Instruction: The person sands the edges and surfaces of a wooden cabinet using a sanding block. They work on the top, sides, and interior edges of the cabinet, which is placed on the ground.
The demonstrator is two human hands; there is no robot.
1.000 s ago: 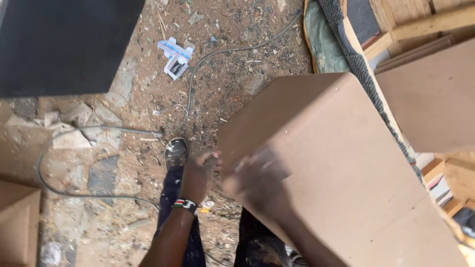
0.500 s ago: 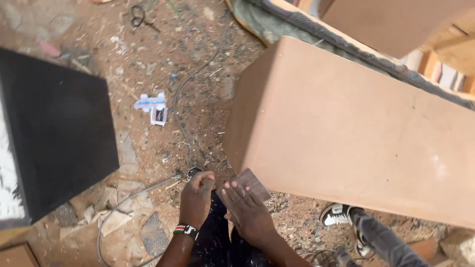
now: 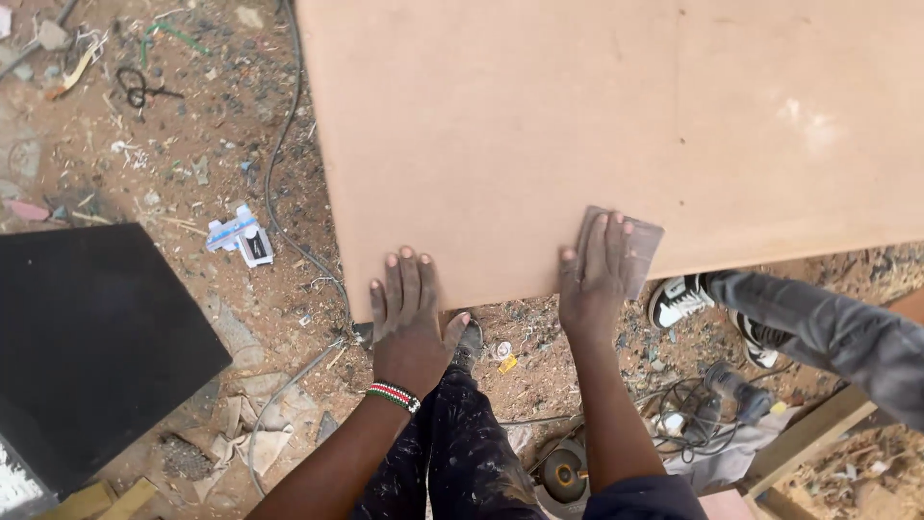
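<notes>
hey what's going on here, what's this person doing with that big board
A person stands over a large tan fibreboard panel in an outdoor workshop. Their left hand, with a beaded wristband, lies flat on the panel's near edge. Their right hand presses a sheet of sandpaper against the surface. Another person's grey-trousered leg and sneaker show under the panel on the right. The dirt ground is littered with sawdust, cables and a black board.
</notes>
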